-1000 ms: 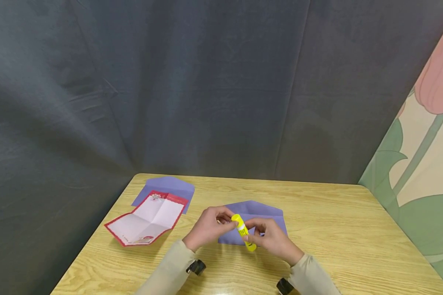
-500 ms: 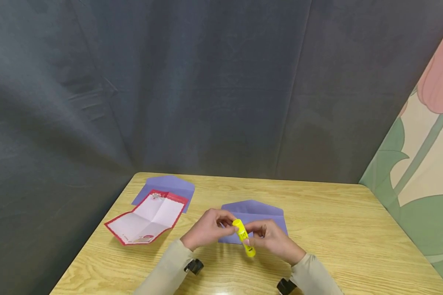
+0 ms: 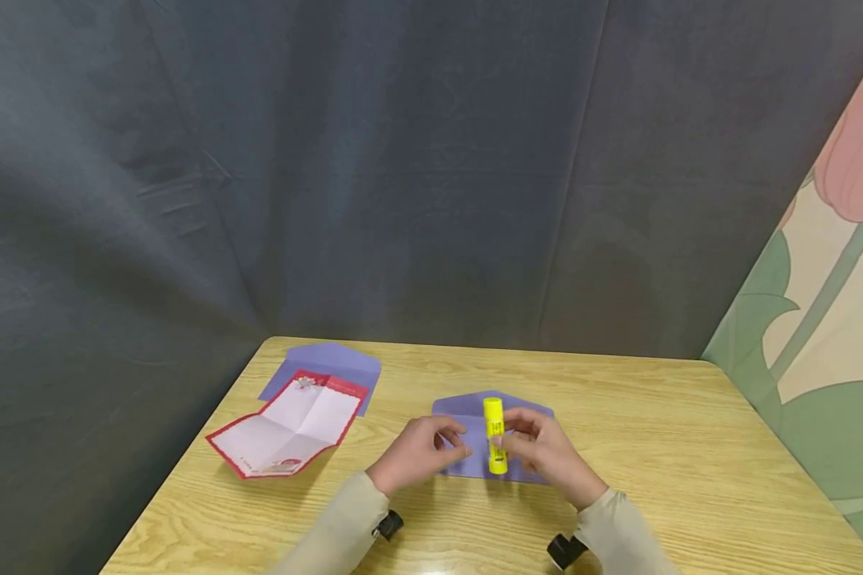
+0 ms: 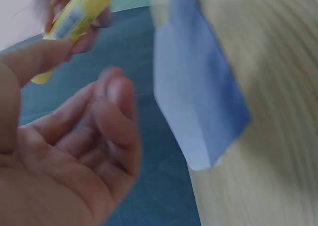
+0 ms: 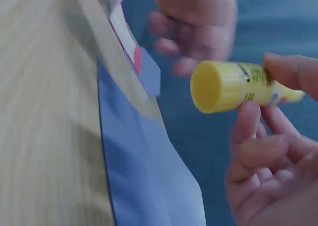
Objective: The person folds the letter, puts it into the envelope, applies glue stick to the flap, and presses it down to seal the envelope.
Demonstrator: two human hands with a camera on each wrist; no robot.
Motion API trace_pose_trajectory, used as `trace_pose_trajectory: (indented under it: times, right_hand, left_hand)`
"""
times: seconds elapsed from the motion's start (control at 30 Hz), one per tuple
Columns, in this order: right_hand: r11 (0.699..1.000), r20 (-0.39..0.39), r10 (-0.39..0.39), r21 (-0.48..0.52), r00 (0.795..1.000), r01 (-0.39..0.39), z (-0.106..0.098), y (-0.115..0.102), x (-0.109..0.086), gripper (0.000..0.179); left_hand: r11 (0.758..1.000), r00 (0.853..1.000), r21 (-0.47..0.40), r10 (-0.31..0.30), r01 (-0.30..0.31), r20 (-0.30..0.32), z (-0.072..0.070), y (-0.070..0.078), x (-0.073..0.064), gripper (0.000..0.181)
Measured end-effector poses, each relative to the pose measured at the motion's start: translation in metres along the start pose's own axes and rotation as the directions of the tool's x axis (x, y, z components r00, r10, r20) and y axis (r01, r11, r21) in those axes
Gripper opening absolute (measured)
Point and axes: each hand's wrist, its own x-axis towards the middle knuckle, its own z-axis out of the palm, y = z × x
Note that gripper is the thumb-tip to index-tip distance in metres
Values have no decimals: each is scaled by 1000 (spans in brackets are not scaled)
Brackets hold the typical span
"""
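My right hand [image 3: 546, 459] pinches a yellow glue stick [image 3: 495, 411] between thumb and fingers, nearly upright in the head view. Below it lies a purple envelope [image 3: 467, 406], its flap spread away from me. To the left of the stick, my left hand [image 3: 419, 454] holds nothing, and its fingers are loosely bent over the envelope's left side. In the left wrist view, the left thumb overlaps the glue stick [image 4: 82, 12]. The right wrist view shows the stick's round yellow end [image 5: 206, 87], with the right thumb and fingers along its body.
At the table's left, a creased white card with a red border [image 3: 298, 427] lies partly over a second purple envelope [image 3: 341, 359]. The wooden table [image 3: 662, 455] reaches back to a dark curtain [image 3: 431, 176]. A wall with a flower picture [image 3: 827, 319] stands at the right.
Earlier, both hands held the glue stick, tilted, with a white band showing below its top. Now the left hand is off it, and the right hand has moved it right and turned it upright.
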Motion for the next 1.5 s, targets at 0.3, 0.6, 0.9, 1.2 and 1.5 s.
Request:
trace_pose_trajectory:
  times: [0.3,0.6,0.9,1.2,1.5]
  right_hand:
    - [980,-373,35,-170,927,-105,-49,9,0,44]
    - [890,-499,-16,-402,866,-215,-87,21,-6,48]
    - [868,-528,27,-409,849,-282,-105,29,-15,48]
    - [878,-505,56,-385,861,-283,-106,36,-19,53]
    - [723,-399,210,-551,892,-417,-99,23,-26,31]
  left_hand:
    - [954,994,300,-57,27,93,11,-10,-7,22]
    - [881,989,472,-86,18,124,14,-7,-15,30]
    - [864,980,502,-129,34,155,10,-2,-22,35]
    - [923,977,384,-112,34,183,4,-8,-20,25]
    - [917,998,396,-67,55,17,-2,-22,-2,23]
